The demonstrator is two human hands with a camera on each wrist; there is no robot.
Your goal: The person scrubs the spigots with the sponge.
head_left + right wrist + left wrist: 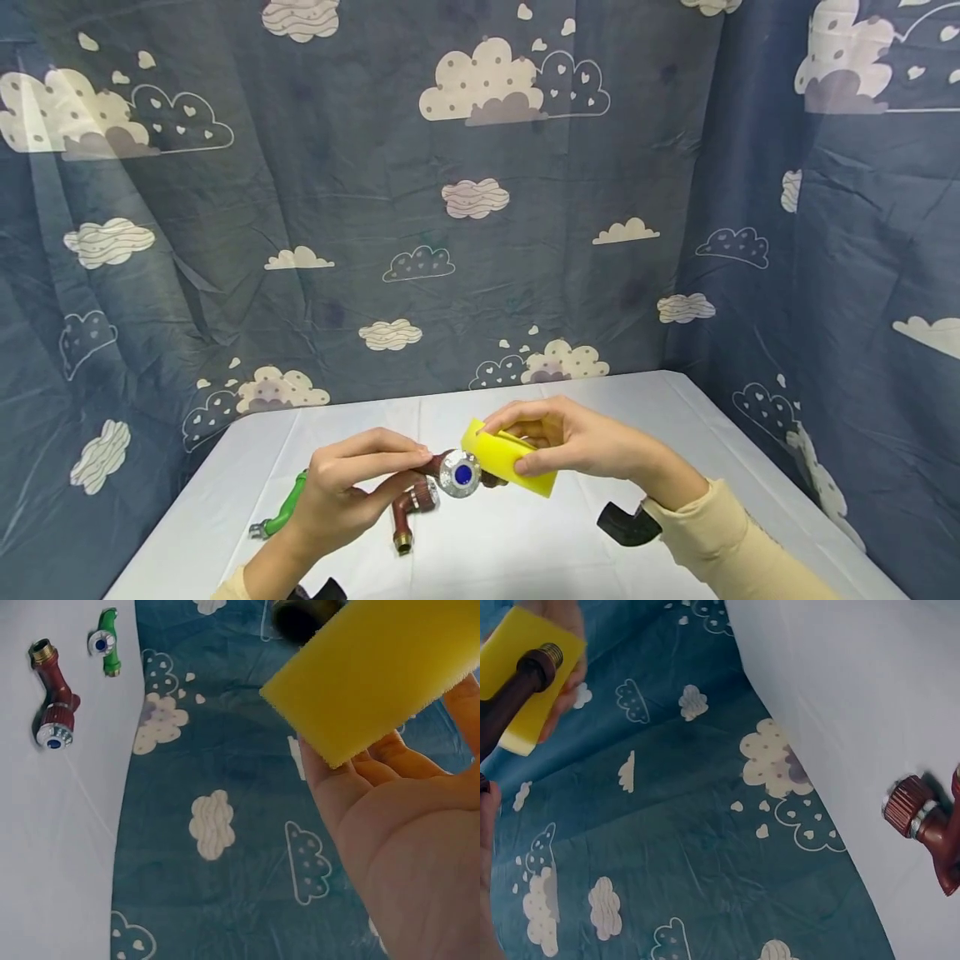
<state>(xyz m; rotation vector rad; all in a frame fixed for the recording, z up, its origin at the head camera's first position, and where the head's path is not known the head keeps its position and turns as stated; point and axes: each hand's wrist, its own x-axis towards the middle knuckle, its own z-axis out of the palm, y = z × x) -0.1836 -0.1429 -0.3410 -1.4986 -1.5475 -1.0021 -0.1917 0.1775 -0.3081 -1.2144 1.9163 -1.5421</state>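
Held up over the table, a maroon pipe valve (459,475) has its silver knob face with a blue centre turned toward the head camera. My left hand (352,477) pinches its left end between thumb and fingers. From the right, my right hand (581,437) grips a yellow sponge (512,460) that is folded over. The sponge lies right against the valve's other end in the head view. In the left wrist view, the valve's threaded end (551,656) shows in front of the sponge.
A second maroon valve (425,496) lies on the white table (510,554) below the hands. Farther left lies a green valve (288,507) with a silver end. A black device (628,525) shows by the right wrist. Cloud-patterned blue cloth (360,200) hangs around the table.
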